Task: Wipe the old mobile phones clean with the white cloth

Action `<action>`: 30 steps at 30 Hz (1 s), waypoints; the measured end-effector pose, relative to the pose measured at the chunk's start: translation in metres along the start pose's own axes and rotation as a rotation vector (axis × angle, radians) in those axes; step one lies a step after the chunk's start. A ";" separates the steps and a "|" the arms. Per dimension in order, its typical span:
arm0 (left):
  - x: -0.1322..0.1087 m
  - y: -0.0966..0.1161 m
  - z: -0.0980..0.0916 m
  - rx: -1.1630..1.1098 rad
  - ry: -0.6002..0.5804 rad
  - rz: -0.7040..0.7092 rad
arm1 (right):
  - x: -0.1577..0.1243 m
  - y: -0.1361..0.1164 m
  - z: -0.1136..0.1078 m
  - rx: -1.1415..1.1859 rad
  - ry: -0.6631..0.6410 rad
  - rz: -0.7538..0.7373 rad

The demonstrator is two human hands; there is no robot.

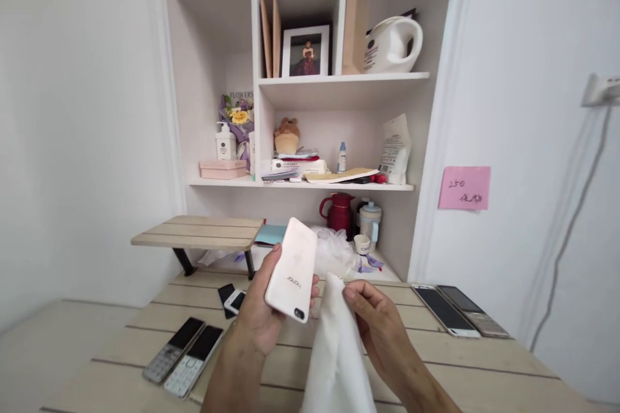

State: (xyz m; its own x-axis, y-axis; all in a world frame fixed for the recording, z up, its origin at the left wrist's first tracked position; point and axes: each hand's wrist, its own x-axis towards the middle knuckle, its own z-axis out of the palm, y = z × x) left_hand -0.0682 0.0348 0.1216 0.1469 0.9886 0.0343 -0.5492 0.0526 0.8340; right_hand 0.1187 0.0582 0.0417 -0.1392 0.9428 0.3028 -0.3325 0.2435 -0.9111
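Observation:
A pale pink smartphone (293,264) rests back side up in my left hand (264,303), whose thumb and fingers close around its edges. Its camera corner points down toward me. Just to the right, my right hand (375,316) pinches the upper corner of a white cloth (336,348). The cloth hangs down from those fingers past the lower edge of the view. Phone and cloth are close together, but I cannot tell whether they touch. Two keypad phones (174,351) lie left of my left wrist. Behind them a small white phone (236,301) sits beside a dark one (225,296).
On the right of the slatted table (436,361) lie a white-framed smartphone (445,311) and a keypad phone (472,313). A small raised wooden stand (198,232) is at back left. Behind are a red jug (339,214), a white cup (361,244) and clear plastic wrapping (334,251).

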 end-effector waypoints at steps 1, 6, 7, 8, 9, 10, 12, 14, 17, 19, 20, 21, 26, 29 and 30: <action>0.001 0.000 -0.001 -0.003 -0.001 0.002 | -0.001 -0.006 0.002 0.106 0.007 -0.001; 0.002 -0.003 0.000 0.011 -0.020 -0.030 | -0.008 -0.029 0.013 0.435 0.059 0.006; 0.002 -0.004 0.001 0.030 -0.038 -0.041 | -0.008 -0.032 0.014 0.455 0.075 0.012; 0.001 -0.006 0.002 0.054 -0.056 -0.054 | -0.009 -0.034 0.015 0.466 0.090 0.012; 0.000 -0.007 0.003 0.079 -0.070 -0.068 | -0.009 -0.035 0.016 0.470 0.105 0.007; -0.001 -0.009 0.004 0.102 -0.083 -0.082 | -0.009 -0.035 0.016 0.471 0.115 -0.003; -0.002 -0.013 0.006 0.138 -0.105 -0.117 | -0.008 -0.033 0.015 0.450 0.129 -0.027; -0.002 -0.017 0.007 0.155 -0.137 -0.152 | -0.008 -0.031 0.013 0.371 0.169 -0.045; -0.001 -0.022 0.008 0.156 -0.153 -0.190 | -0.009 -0.028 0.012 0.075 0.301 -0.114; 0.001 -0.024 0.009 0.138 -0.112 -0.209 | -0.011 -0.026 0.014 -0.188 0.350 -0.258; 0.002 -0.025 0.009 0.124 -0.083 -0.216 | -0.013 -0.025 0.017 -0.314 0.347 -0.358; 0.003 -0.025 0.009 0.102 -0.055 -0.216 | -0.015 -0.023 0.020 -0.432 0.330 -0.462; 0.008 -0.017 0.009 -0.105 -0.025 -0.026 | -0.023 -0.007 0.035 -0.892 0.143 -0.746; 0.008 -0.010 0.003 -0.152 -0.015 0.019 | -0.024 -0.001 0.040 -0.969 -0.030 -0.717; 0.008 -0.009 0.000 -0.159 -0.008 0.021 | -0.024 0.000 0.040 -0.979 -0.075 -0.707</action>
State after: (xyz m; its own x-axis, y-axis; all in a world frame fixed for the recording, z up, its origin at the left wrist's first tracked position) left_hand -0.0624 0.0418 0.1147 0.1400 0.9886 0.0559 -0.6755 0.0541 0.7354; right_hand 0.0843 0.0266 0.0457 -0.2760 0.5246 0.8054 0.4853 0.7993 -0.3543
